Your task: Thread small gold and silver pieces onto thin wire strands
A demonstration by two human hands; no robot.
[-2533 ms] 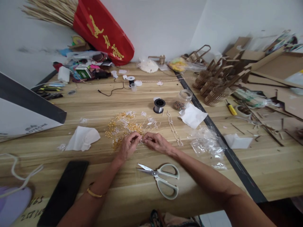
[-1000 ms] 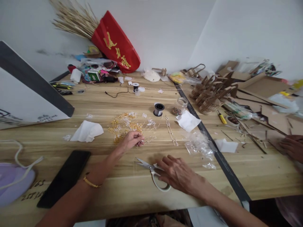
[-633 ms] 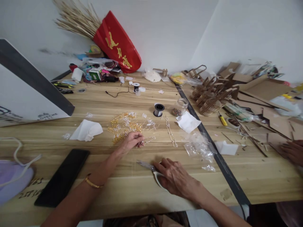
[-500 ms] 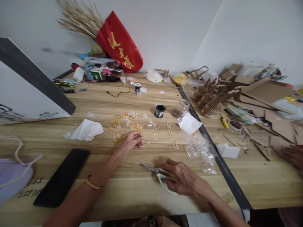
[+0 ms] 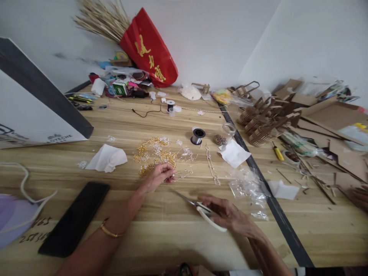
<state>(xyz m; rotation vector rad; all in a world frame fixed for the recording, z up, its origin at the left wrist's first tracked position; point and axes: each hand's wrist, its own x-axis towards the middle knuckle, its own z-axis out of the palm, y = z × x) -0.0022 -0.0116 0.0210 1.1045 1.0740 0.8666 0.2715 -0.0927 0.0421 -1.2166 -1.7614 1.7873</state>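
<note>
— Since I only have the head view from here, tell me where the scissors (image 5: 197, 203) are.
— I see them well to the near side of the wire spool (image 5: 198, 137); whether they touch the tabletop (image 5: 149, 237), I can't tell. The right hand (image 5: 225, 212) has its fingers curled round the handles, I'd judge to leave the blades free.
— And the left hand (image 5: 159, 175)?
— Pinched, thumb to fingertips, on one end of a beaded strand (image 5: 184, 175), on the spool's near side, a little left. I think that pinch steadies so slight a piece; its loose end trails rightward.
— Which way do the scissors point?
— Tips away and leftward, handles near and rightward, so I read the long axis as slanting across the spool's near side. The blades look almost together.
</note>
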